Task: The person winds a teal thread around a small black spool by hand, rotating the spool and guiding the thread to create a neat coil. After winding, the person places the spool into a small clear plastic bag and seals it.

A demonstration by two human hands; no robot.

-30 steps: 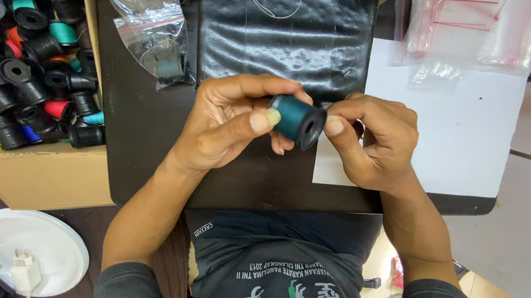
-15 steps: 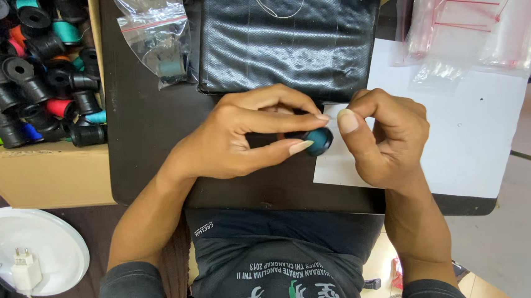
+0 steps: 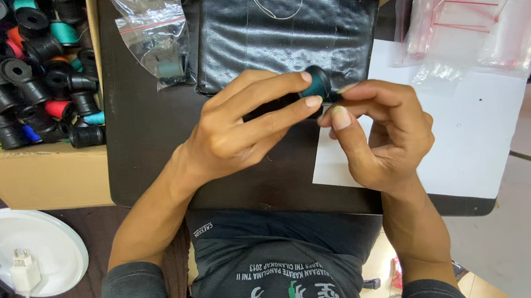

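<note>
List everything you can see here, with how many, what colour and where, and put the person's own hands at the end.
Thread spool: one, teal with black ends, held between both hands above the table.
Table: one, dark, centre.
Black sheet: one, glossy black, top centre of the table.
White paper: one, white, right side of the table.
Bagged spool: one clear zip bag with a teal spool inside, top left of the table.
Empty zip bags: a pile, clear with red strips, top right.
Cardboard box: one, brown, left, full of black spools in mixed thread colours.
White disc: one, bottom left, a plug resting on it.
Left hand: fingers on the spool.
Right hand: pinching at the spool's end.
</note>
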